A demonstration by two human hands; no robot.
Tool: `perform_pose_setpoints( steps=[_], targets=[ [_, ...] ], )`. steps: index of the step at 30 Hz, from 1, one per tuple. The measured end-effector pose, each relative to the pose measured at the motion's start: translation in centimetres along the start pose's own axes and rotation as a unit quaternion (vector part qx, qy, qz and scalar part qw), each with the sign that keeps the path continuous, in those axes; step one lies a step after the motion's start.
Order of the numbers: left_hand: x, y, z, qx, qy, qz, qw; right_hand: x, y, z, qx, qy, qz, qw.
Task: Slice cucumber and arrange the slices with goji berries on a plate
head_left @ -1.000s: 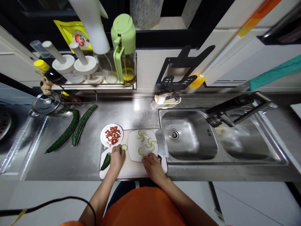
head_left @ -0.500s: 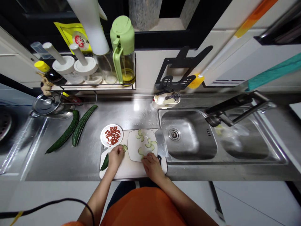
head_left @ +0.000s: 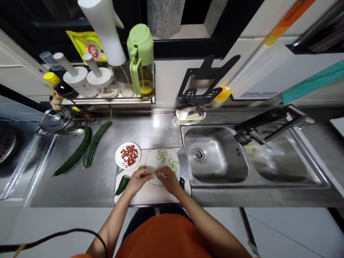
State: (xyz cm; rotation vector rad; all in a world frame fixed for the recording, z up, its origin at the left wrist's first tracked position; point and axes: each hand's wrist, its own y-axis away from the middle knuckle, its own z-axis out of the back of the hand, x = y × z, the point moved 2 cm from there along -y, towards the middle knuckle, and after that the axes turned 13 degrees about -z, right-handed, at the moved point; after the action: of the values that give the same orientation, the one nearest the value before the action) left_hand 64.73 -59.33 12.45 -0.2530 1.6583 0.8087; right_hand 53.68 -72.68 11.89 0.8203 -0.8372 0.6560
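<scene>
My left hand (head_left: 138, 181) and my right hand (head_left: 168, 180) meet over the lower part of a white square plate (head_left: 151, 161). Their fingertips pinch a thin cucumber slice (head_left: 152, 176) between them. Curved cucumber slices (head_left: 161, 155) form a small pinwheel at the top of the plate, and another group (head_left: 173, 165) lies at its right. The plate rests on a pale cutting board (head_left: 145, 197). Beside my left hand lies a cut cucumber piece (head_left: 123, 185), with a small cucumber slice (head_left: 141, 167) just above my fingers. My hands hide the plate's lower middle.
A round plate (head_left: 117, 159) of chopped red bits overlaps the board's upper left. A cleaver (head_left: 185, 164) lies along the right side, near the sink (head_left: 215, 157). Two whole cucumbers (head_left: 92, 147) lie left. Behind stands a rack with an oil jug (head_left: 140, 53) and jars.
My left hand has moved right from the board's left side to the plate. My right hand has lifted toward it, and both now hold a slice. The cucumber piece is more exposed.
</scene>
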Motion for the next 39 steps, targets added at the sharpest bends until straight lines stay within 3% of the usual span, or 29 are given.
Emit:
perform_pose_setpoints(
  steps=[4,7,10,15,19,25,29,32,35,39],
  targets=[
    [0.6,-0.1,-0.8,-0.011,0.1,0.073,0.992,0.8,0.2,1.0,0.033,-0.033,-0.05,0.998],
    [1.4,-0.2,-1.5,-0.014,0.234,0.149,0.961,1.4,0.5,1.8,0.033,-0.033,-0.046,0.998],
    [1.9,-0.3,-2.3,0.003,0.299,0.203,0.932,1.8,0.8,2.3,0.041,-0.033,-0.027,0.998],
    [1.6,-0.7,-3.0,0.005,0.319,0.197,0.927,2.2,1.1,2.8,0.071,-0.022,0.02,0.997],
    [1.1,-1.2,-2.6,-0.018,0.305,0.17,0.937,2.1,1.0,3.5,0.079,-0.005,0.005,0.997],
    [1.5,-1.4,-1.3,-0.061,0.178,0.118,0.975,0.6,0.0,4.0,0.044,0.019,-0.044,0.998],
    [1.9,-1.0,-1.2,-0.063,-0.005,0.038,0.997,-0.1,-0.6,3.9,0.017,0.092,-0.003,0.996],
    [2.0,-0.5,-1.8,-0.061,-0.158,-0.019,0.985,-0.4,-0.9,3.5,0.02,0.177,0.041,0.983],
    [1.8,0.0,-2.7,-0.032,-0.286,-0.066,0.955,-0.8,-0.9,3.0,0.027,0.256,0.059,0.964],
    [1.6,0.3,-3.9,0.0,-0.381,-0.075,0.922,-1.5,-1.0,2.5,0.029,0.317,0.051,0.947]
  ],
)
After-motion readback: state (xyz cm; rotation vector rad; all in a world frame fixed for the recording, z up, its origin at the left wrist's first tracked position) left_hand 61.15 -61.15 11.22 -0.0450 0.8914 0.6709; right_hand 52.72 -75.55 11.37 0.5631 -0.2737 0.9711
